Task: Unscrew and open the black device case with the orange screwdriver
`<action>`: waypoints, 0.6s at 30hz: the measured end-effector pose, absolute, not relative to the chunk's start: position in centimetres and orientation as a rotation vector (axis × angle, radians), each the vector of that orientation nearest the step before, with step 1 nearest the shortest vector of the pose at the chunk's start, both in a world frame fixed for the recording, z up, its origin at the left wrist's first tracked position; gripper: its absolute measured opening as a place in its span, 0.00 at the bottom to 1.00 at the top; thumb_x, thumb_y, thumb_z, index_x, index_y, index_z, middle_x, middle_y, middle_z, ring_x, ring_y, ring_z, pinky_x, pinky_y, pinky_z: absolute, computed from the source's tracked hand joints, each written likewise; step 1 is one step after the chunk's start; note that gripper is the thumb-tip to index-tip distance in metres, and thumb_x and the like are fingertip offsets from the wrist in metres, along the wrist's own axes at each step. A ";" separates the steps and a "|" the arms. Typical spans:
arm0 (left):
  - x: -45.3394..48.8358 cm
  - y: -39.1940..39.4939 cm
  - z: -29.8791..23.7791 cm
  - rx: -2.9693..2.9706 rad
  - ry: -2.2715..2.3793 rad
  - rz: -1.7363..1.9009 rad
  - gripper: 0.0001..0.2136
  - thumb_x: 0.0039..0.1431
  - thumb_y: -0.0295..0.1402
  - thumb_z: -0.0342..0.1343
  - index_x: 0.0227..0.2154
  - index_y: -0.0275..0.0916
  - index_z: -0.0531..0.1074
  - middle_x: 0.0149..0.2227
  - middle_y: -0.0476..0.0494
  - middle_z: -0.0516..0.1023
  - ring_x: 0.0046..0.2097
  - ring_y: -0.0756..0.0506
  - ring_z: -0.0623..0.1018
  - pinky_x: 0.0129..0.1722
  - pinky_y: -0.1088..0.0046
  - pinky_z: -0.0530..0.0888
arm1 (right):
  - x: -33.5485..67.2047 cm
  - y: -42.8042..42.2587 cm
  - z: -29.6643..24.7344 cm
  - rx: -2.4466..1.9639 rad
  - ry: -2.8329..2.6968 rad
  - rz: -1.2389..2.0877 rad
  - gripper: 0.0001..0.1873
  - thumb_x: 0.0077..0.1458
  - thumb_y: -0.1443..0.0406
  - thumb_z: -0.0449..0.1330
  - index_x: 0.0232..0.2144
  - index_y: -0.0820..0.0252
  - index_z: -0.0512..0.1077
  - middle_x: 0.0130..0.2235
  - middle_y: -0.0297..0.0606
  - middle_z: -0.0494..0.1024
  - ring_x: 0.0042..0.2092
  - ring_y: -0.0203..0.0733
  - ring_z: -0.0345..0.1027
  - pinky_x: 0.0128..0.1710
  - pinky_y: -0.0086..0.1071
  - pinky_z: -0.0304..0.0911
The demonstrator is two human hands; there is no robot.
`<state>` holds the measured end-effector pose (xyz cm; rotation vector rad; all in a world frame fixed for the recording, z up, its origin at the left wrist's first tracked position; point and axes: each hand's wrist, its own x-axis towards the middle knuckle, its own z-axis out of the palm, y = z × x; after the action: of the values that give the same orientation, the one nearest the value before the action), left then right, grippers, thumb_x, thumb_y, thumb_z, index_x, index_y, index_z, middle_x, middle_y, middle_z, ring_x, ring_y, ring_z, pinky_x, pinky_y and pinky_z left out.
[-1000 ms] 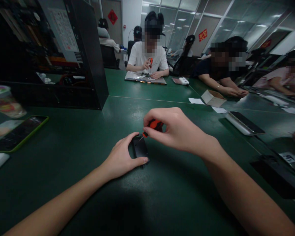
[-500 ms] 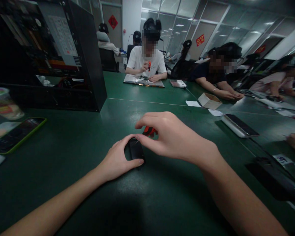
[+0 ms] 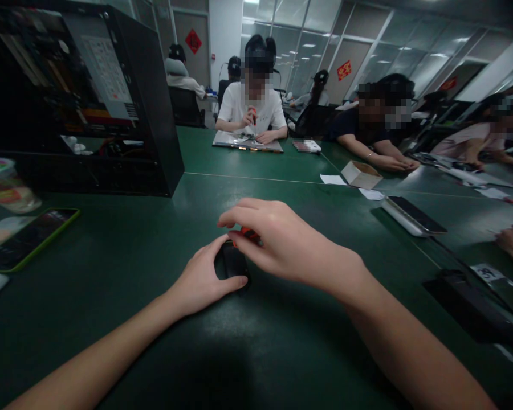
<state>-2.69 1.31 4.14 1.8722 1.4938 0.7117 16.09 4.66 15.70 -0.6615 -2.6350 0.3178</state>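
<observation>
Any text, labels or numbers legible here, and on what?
Nothing reads clearly.
door sign, red diamond: one character, blurred.
glass-wall sign, red diamond: blurred.
white sheet on the black computer case: print too small.
white tag on the table: dark marks, perhaps digits, unreadable.
small black device in the left hand, red screwdriver in the right hand: no text visible.

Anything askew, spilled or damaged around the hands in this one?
Nothing stands out. The left hand steadies a small black device flat on the green table, and the right hand holds a red-handled screwdriver over it.
</observation>
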 end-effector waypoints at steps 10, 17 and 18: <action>-2.7 1.3 3.8 1.977 1.447 0.769 0.36 0.54 0.44 0.67 0.63 0.41 0.61 0.63 0.34 0.70 0.63 0.30 0.71 0.62 0.48 0.68 | 16.8 4.1 16.2 -0.792 -2.695 0.256 0.08 0.66 0.64 0.58 0.43 0.61 0.75 0.38 0.40 0.78 0.37 0.40 0.71 0.36 0.31 0.59; -3.4 1.5 3.3 2.102 1.593 0.668 0.37 0.57 0.53 0.62 0.64 0.40 0.60 0.60 0.32 0.69 0.61 0.29 0.70 0.60 0.44 0.68 | 18.9 4.2 17.6 -0.926 -2.812 0.099 0.11 0.64 0.60 0.60 0.34 0.60 0.79 0.27 0.38 0.77 0.28 0.37 0.67 0.28 0.32 0.51; -3.6 1.6 3.3 2.135 1.595 0.659 0.38 0.57 0.53 0.61 0.65 0.41 0.59 0.60 0.32 0.70 0.60 0.29 0.70 0.59 0.43 0.69 | 19.7 4.2 17.8 -0.926 -2.808 0.111 0.10 0.63 0.61 0.61 0.34 0.59 0.80 0.27 0.37 0.78 0.28 0.37 0.68 0.29 0.32 0.52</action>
<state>-3.63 1.59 3.33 2.1351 1.5949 0.6587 19.69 4.20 17.84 -0.9257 -2.8078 0.1111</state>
